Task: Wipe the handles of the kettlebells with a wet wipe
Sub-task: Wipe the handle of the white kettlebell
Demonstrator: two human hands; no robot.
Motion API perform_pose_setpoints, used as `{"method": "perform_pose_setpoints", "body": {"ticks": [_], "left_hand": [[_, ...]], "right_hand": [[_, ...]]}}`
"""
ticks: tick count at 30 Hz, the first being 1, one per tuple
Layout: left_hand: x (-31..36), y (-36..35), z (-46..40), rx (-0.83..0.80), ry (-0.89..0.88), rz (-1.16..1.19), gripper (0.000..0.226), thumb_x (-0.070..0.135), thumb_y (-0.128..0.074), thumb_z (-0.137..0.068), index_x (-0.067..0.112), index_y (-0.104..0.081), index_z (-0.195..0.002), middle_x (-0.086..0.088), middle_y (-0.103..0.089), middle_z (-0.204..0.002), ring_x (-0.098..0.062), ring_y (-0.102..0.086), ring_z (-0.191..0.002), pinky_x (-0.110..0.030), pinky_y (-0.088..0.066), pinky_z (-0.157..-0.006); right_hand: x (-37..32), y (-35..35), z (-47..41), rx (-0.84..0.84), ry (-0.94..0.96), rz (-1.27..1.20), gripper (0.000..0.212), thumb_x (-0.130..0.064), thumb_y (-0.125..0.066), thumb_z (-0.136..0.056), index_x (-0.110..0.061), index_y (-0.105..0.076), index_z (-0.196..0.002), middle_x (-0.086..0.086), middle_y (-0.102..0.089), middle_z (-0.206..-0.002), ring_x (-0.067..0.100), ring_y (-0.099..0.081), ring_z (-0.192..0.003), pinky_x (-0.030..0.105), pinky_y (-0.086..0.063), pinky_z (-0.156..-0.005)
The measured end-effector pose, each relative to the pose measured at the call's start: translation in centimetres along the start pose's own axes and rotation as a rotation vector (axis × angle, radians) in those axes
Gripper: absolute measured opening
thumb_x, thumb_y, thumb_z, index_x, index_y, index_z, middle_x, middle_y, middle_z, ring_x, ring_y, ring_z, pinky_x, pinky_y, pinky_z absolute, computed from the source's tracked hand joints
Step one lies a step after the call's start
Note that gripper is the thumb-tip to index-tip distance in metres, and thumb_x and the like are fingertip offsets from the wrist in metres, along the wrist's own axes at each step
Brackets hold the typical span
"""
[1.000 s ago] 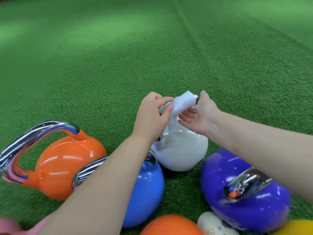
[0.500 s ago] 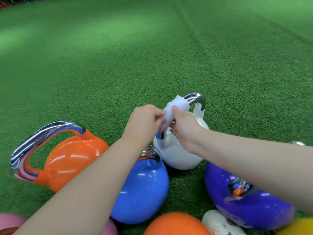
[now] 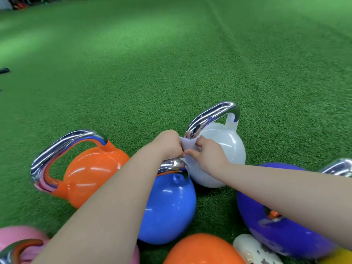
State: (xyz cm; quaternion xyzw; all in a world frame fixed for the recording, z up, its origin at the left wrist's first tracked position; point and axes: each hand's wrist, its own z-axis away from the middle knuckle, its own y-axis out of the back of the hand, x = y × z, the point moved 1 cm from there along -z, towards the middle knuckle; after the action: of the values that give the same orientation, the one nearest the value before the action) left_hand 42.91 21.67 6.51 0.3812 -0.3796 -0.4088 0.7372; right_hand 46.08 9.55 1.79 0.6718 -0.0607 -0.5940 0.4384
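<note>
Now both forearms reach forward over the blue kettlebell (image 3: 167,206), and the left hand (image 3: 168,143) and right hand (image 3: 208,157) each pinch the wet wipe (image 3: 187,144), wrapped round the near foot of the white kettlebell's (image 3: 224,147) chrome handle (image 3: 211,116) on green turf (image 3: 171,63).

**Gym floor with artificial turf**

Looks like an indoor training hall. Green artificial turf (image 3: 171,63) all the way to the far edge, with dark, blurred gear along the far left wall (image 3: 21,4). Near the camera, clustered coloured kettlebells with chrome handles: orange kettlebell (image 3: 89,174), blue kettlebell (image 3: 167,208), white kettlebell (image 3: 222,147), purple kettlebell (image 3: 276,235), pink kettlebell (image 3: 17,235) at near left.
</note>
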Motion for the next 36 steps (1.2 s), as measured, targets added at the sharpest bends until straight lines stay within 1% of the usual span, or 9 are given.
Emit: {"method": "perform_pose_setpoints", "body": {"ticks": [3,4,6,9,12,16,23,29,36], "left_hand": [[-0.4,-0.3,-0.2,-0.134,0.020,0.107,0.023,0.017,-0.061,-0.085,0.002,-0.070,-0.100,-0.011,-0.062,-0.086,-0.022,-0.052,-0.076,-0.027,-0.042,-0.069],[-0.5,-0.3,-0.2,-0.171,0.027,0.120,0.020,0.016,-0.059,-0.086,0.005,-0.070,-0.098,-0.009,-0.061,-0.084,-0.021,-0.051,-0.075,-0.027,-0.041,-0.069],[-0.5,-0.3,-0.2,-0.251,0.034,0.117,0.016,0.013,-0.056,-0.087,0.011,-0.069,-0.096,-0.005,-0.061,-0.083,-0.019,-0.051,-0.072,-0.028,-0.043,-0.070],[-0.4,-0.2,0.1,-0.355,0.074,0.111,0.013,0.016,-0.058,-0.086,0.008,-0.065,-0.094,-0.005,-0.057,-0.074,-0.017,-0.044,-0.057,-0.026,-0.039,-0.060],[-0.1,-0.5,0.2,-0.419,0.123,0.246,0.024,0.015,-0.057,-0.088,0.008,-0.065,-0.109,-0.007,-0.064,-0.087,-0.016,-0.049,-0.059,-0.028,-0.044,-0.066],[-0.1,-0.8,0.1,-0.431,0.165,0.335,0.034,0.010,-0.058,-0.086,0.007,-0.061,-0.119,-0.013,-0.064,-0.117,-0.027,-0.063,-0.094,-0.039,-0.047,-0.093],[-0.3,-0.7,-0.1,-0.435,0.162,0.305,0.037,0.014,-0.059,-0.086,0.009,-0.059,-0.122,-0.012,-0.062,-0.122,-0.029,-0.061,-0.106,-0.042,-0.046,-0.098],[-0.4,-0.6,0.1,-0.436,0.156,0.289,0.028,0.015,-0.059,-0.086,0.008,-0.064,-0.112,-0.012,-0.065,-0.115,-0.024,-0.060,-0.087,-0.040,-0.047,-0.096],[-0.5,-0.9,0.1,-0.431,0.150,0.325,0.068,0.027,-0.062,-0.047,0.014,-0.066,-0.113,-0.010,-0.065,-0.118,-0.027,-0.061,-0.110,-0.043,-0.044,-0.101]], "right_hand": [[0.5,-0.1,-0.6,-0.063,0.042,0.164,0.029,-0.038,-0.065,-0.083,-0.019,-0.050,-0.067,0.016,-0.053,-0.121,0.029,-0.047,-0.115,0.029,-0.031,-0.090],[0.5,0.1,-0.8,-0.091,0.061,0.283,0.028,-0.044,-0.063,-0.083,-0.016,-0.061,-0.081,0.013,-0.040,-0.143,0.029,-0.031,-0.134,0.033,-0.024,-0.106],[0.7,0.7,-1.3,-0.164,0.059,0.459,0.045,-0.054,-0.056,-0.083,-0.018,-0.064,-0.108,0.006,-0.015,-0.156,0.027,-0.004,-0.145,0.041,-0.008,-0.115],[0.4,1.3,-1.8,-0.257,0.068,0.599,0.059,-0.065,-0.050,-0.080,-0.024,-0.060,-0.121,0.004,-0.006,-0.158,0.025,0.004,-0.145,0.044,-0.004,-0.116],[0.1,1.8,-2.7,-0.301,0.146,0.714,0.061,-0.060,-0.059,-0.077,-0.028,-0.053,-0.130,0.003,-0.017,-0.155,0.023,-0.002,-0.144,0.045,-0.003,-0.117],[-0.7,2.6,-3.7,-0.400,0.134,0.670,0.067,-0.049,-0.070,-0.074,-0.027,-0.048,-0.133,0.000,-0.034,-0.147,0.023,-0.013,-0.142,0.045,-0.003,-0.116],[2.2,-0.6,-3.3,-0.141,0.176,0.696,0.066,-0.059,-0.063,-0.072,-0.034,-0.045,-0.131,-0.001,-0.024,-0.151,0.022,-0.003,-0.144,0.050,-0.002,-0.115],[1.8,-0.9,-3.1,-0.081,0.193,0.688,0.065,-0.062,-0.066,-0.068,-0.032,-0.052,-0.124,-0.004,-0.036,-0.144,0.023,-0.012,-0.141,0.046,-0.009,-0.114],[1.2,1.9,-4.9,-0.321,0.220,0.756,0.041,-0.040,-0.056,-0.086,-0.033,-0.051,-0.126,-0.005,-0.039,-0.143,0.017,-0.018,-0.139,0.042,-0.005,-0.115]]}}
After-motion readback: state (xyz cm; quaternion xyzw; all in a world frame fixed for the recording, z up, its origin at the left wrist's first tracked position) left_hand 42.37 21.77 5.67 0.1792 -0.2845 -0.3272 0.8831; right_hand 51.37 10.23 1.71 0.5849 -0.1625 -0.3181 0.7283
